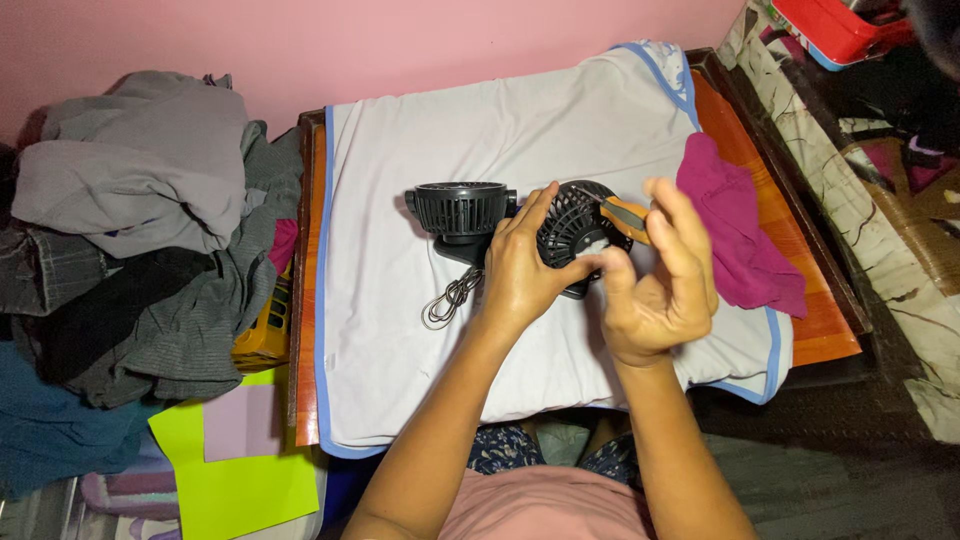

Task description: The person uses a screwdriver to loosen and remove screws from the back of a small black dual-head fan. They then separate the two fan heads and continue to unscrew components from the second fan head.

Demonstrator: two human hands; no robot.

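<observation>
Pink wall behind a low wooden table (830, 335) draped in a pale cloth (400, 300), where two bare hands work on a small black fan

On the cloth stands the fan body (460, 212) with a coiled cable (452, 300) just below it; the left hand (520, 270) curls around a round black slatted grille (578, 225), held upright just right of the body. The right hand (655, 285), nearer the grille's face, pinches an orange-handled screwdriver (625, 215), its long axis pointing left and slightly up into the grille. A magenta rag (740, 235) lies to the right, a heap of clothes (140, 230) to the left
</observation>
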